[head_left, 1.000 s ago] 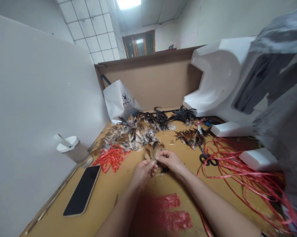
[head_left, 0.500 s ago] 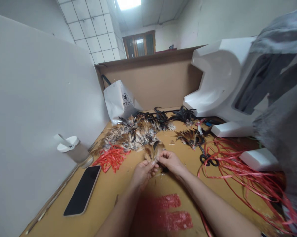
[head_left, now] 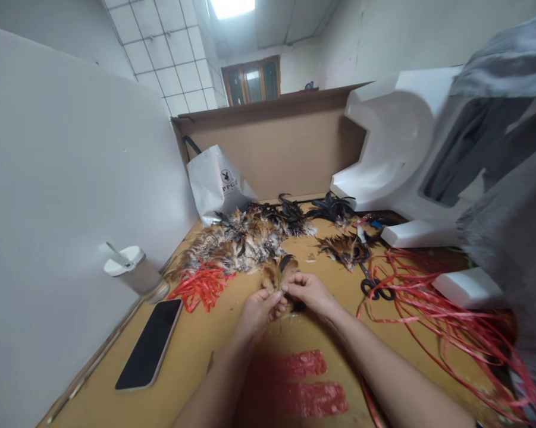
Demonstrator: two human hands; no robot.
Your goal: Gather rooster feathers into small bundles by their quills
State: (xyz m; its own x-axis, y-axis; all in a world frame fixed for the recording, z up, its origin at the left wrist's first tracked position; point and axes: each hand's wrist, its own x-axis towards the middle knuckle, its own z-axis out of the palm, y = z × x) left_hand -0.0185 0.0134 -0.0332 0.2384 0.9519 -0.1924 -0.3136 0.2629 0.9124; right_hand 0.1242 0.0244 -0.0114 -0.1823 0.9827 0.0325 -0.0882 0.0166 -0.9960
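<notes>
A small bunch of brown and black feathers (head_left: pixel 272 273) is pinched between both hands above the table. My left hand (head_left: pixel 263 308) is closed, thumb and fingertips pressed on the base of the feathers. From the other side my right hand (head_left: pixel 310 291) pinches the same bunch, its fingertips almost touching the left ones. Just beyond lies a large heap of brown, grey and black feathers (head_left: pixel 250 238). To the left of the hands sits a pile of cut red plastic strips (head_left: pixel 203 285). Any tie at the feather base is too small to make out.
A phone (head_left: pixel 149 345) and a lidded cup (head_left: pixel 136 273) stand at left. Black-handled scissors (head_left: pixel 377 289), a feather bundle (head_left: pixel 345 248) and long red strands (head_left: pixel 446 321) lie at right. White foam (head_left: pixel 397 137) and a white bag (head_left: pixel 218 178) are behind. Red tape (head_left: pixel 314 398) is in front.
Both hands stay in nearly the same place, still pinching the feathers. The bunch has shifted very slightly between the fingers.
</notes>
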